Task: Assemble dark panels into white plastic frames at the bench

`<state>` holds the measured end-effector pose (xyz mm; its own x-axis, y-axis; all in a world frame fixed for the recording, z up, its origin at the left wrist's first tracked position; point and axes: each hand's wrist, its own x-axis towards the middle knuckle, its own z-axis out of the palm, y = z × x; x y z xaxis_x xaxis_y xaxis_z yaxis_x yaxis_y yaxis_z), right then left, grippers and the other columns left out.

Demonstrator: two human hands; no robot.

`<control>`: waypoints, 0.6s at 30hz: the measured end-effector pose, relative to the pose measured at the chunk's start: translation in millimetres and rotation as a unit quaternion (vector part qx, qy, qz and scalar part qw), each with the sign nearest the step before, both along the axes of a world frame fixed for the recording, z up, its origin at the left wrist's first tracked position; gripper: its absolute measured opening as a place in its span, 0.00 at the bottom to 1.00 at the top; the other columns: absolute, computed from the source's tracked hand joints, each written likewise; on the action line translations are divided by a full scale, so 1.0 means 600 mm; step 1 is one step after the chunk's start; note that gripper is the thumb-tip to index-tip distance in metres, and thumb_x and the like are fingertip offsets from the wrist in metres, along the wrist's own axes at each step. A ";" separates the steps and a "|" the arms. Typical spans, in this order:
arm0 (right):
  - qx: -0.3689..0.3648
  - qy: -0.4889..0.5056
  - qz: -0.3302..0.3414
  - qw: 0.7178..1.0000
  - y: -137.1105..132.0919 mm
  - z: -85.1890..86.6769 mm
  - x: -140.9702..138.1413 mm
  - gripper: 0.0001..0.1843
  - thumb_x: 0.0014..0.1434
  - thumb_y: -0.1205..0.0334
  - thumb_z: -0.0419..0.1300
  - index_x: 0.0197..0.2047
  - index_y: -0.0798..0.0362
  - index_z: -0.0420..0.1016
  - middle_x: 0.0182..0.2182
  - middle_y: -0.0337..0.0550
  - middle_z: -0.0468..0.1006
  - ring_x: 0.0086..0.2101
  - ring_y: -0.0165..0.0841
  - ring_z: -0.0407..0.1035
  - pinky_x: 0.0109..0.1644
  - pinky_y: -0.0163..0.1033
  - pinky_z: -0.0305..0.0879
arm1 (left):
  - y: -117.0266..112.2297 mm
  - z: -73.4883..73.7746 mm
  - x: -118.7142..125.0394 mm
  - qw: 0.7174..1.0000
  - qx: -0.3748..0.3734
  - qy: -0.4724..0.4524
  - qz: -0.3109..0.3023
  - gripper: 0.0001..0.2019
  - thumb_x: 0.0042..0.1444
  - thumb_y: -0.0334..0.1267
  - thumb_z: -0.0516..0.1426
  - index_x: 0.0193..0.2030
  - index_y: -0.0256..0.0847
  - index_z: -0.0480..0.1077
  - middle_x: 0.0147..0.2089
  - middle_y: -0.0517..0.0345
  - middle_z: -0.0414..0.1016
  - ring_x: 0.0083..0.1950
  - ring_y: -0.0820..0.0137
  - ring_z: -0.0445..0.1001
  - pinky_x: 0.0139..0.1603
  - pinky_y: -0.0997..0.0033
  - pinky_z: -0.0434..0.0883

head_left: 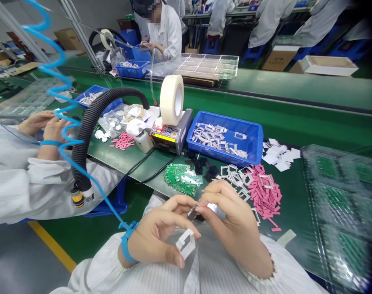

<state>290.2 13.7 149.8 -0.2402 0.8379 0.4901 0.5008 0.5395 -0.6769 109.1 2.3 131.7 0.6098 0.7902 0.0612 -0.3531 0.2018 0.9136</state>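
My left hand [161, 230] is closed around a small white rectangular frame [186, 243], held between thumb and fingers, and its fingertips also touch a small dark part [192, 212]. My right hand [231, 218] pinches that same dark part from the right, fingers pressed together. Both hands hover close to my chest, just in front of the green table edge. A blue wrist strap [126, 245] with a coiled cord circles my left wrist.
On the table lie green circuit boards [182, 177], loose white frames [238, 179], pink strips [265, 196], a blue bin of frames [225, 136], a tape dispenser [172, 122] and clear trays [342, 204]. A co-worker's hands [46, 124] work at left beside a black hose [90, 122].
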 end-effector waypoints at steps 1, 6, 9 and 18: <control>-0.005 0.000 -0.004 1.000 -0.001 -0.002 0.000 0.08 0.59 0.66 0.56 0.28 0.50 0.69 0.25 0.39 0.70 0.30 0.32 0.66 0.36 0.41 0.64 | 0.001 0.000 0.001 1.000 -0.003 -0.001 -0.001 0.18 0.38 0.42 0.68 0.40 0.49 0.78 0.54 0.50 0.60 0.58 0.55 0.61 0.62 0.50 0.54; -0.003 0.002 -0.011 1.000 -0.002 -0.007 -0.002 0.07 0.59 0.66 0.56 0.29 0.50 0.68 0.26 0.39 0.71 0.31 0.32 0.66 0.36 0.41 0.64 | 0.001 -0.004 0.002 1.000 -0.009 0.004 -0.003 0.18 0.40 0.45 0.67 0.41 0.49 0.78 0.54 0.49 0.60 0.58 0.54 0.60 0.62 0.48 0.52; -0.010 -0.012 0.001 1.000 0.001 -0.011 -0.002 0.07 0.60 0.67 0.54 0.30 0.50 0.68 0.27 0.39 0.71 0.31 0.32 0.66 0.36 0.41 0.64 | 0.003 -0.010 0.001 1.000 -0.016 0.010 -0.004 0.17 0.40 0.46 0.66 0.40 0.49 0.78 0.54 0.50 0.60 0.58 0.55 0.59 0.62 0.49 0.52; 0.001 -0.010 0.000 1.000 0.009 -0.019 0.002 0.07 0.60 0.66 0.55 0.30 0.51 0.68 0.27 0.39 0.70 0.31 0.32 0.65 0.37 0.41 0.62 | 0.013 -0.013 0.003 0.998 -0.054 -0.008 -0.015 0.17 0.38 0.46 0.67 0.39 0.49 0.79 0.54 0.50 0.60 0.59 0.53 0.60 0.62 0.50 0.53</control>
<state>291.4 19.0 138.1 -0.2503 0.8370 0.4866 0.5145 0.5407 -0.6655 110.8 10.1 124.0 0.6332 0.7739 -0.0135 -0.3591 0.3092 0.8806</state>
